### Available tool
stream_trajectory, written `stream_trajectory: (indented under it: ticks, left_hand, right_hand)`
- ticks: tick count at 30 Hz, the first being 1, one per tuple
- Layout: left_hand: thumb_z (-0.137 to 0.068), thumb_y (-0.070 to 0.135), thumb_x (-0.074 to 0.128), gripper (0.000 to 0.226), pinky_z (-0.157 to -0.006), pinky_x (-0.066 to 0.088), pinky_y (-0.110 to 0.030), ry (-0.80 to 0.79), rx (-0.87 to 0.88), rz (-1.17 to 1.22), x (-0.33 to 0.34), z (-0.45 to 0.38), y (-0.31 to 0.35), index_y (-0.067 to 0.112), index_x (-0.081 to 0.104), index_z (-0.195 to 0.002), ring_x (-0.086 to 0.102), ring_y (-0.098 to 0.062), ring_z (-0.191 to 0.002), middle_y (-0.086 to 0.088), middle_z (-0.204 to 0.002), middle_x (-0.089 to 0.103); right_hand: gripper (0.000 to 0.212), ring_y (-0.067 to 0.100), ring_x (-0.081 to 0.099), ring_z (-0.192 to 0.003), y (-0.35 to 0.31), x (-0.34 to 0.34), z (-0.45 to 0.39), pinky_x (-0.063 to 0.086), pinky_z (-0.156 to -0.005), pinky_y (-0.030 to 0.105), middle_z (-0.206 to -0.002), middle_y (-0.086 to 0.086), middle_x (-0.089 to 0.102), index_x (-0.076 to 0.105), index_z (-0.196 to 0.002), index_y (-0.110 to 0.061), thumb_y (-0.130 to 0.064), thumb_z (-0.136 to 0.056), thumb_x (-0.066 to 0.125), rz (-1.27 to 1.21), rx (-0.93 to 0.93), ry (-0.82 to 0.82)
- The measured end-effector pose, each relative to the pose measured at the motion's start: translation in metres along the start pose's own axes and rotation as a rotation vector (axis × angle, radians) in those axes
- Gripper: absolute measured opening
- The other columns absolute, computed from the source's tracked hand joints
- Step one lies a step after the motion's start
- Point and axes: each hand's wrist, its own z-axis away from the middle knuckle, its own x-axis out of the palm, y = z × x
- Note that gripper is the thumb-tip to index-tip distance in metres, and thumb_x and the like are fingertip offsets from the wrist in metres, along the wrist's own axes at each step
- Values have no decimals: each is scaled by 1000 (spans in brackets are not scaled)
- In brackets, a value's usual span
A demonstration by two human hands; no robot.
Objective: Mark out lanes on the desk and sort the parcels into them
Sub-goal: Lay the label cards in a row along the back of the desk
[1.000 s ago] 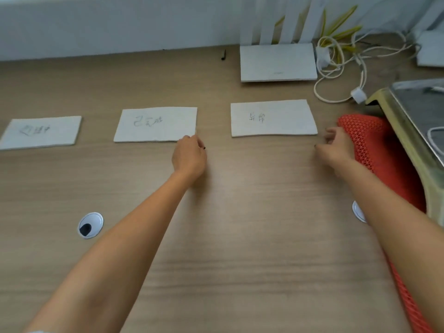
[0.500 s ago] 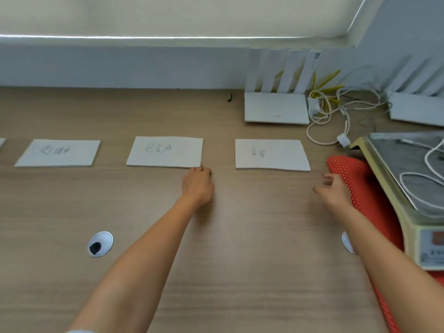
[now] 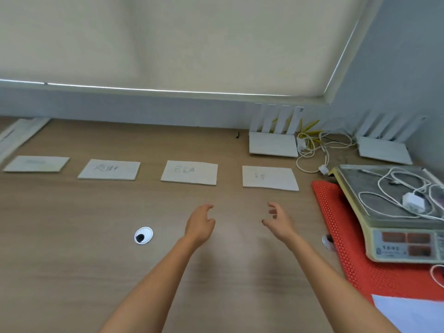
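I count four lane cards in a row across the desk (image 3: 72, 236), well apart from one another: the far-left card (image 3: 36, 163), the second card (image 3: 109, 169), the third card (image 3: 189, 173) and the right card (image 3: 270, 177), each lying flat with faint handwriting I cannot read; I judge them thin, light and floppy, apt to slide on the smooth wood, so I would press a fingertip flat to nudge one, or lift it by an edge or corner; I see no parcels, so the sorting is not begun; my left hand (image 3: 200, 224) hovers over bare desk short of the third card, fingers loosely curled and apart, holding nothing; my right hand (image 3: 278, 221) hangs beside it, palm turned inward, fingers spread and relaxed, also empty; both forearms reach straight ahead, hands near each other; a scale (image 3: 396, 212) on a red mat (image 3: 341, 236) sits to the right.
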Motion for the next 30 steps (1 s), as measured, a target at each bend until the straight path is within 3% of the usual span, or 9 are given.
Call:
stream_trajectory:
  ticks: [7,13,23,30]
  left_hand:
    - [-83,2,51,54,-102,37,-31,90,43,189,-61,100,-13,14,46,-135,46,-22,-124,-9,-134,51]
    - [-83,-1,50,56,-95,37,-23,134,53,322,-97,176,-41,16,45,-136,47,-18,-121,-7,-132,50]
    - [-75,-7,52,67,-92,37,-21,139,95,356,-179,243,-145,17,43,-137,47,-13,-111,-1,-125,51]
    - [-71,-5,61,75,-91,37,-18,78,122,322,-262,272,-249,19,40,-139,45,-10,-113,-1,-128,49]
  right_hand:
    - [66,22,48,-120,-56,46,101,43,-84,27,-135,8,48,38,-142,-21,-8,-81,60,-51,-140,-109]
    - [70,12,47,-108,-72,93,185,44,-78,20,-131,7,49,35,-143,-16,-3,-80,60,-86,-243,-131]
    - [80,17,44,-125,-134,200,272,39,-89,20,-138,9,45,34,-144,-23,-7,-72,65,0,-329,-197]
    - [84,17,43,-125,-199,309,330,41,-99,27,-139,7,43,33,-144,-20,-11,-71,75,-79,-313,-171]
